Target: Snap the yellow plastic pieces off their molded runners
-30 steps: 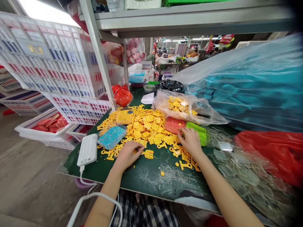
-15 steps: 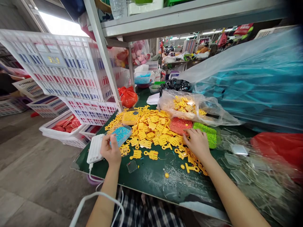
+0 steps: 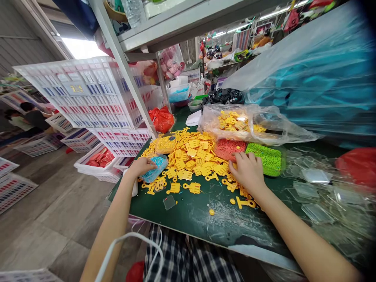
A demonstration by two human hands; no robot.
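The left hand lies curled over a clear tray of blue beads, though whether it truly grips the tray I cannot tell. The right hand sits half open, holding nothing visible, its fingertips among yellow plastic pieces heaped on a green work table, just beside a tray of red beads and a tray of green beads. A bulging plastic bag blocks the far side, and a stack of white crates looms left of a shelf post

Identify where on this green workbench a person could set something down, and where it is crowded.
Bare green tabletop lies along the front edge, between the yellow plastic pieces and the right forearm. The centre is crowded with bead trays.
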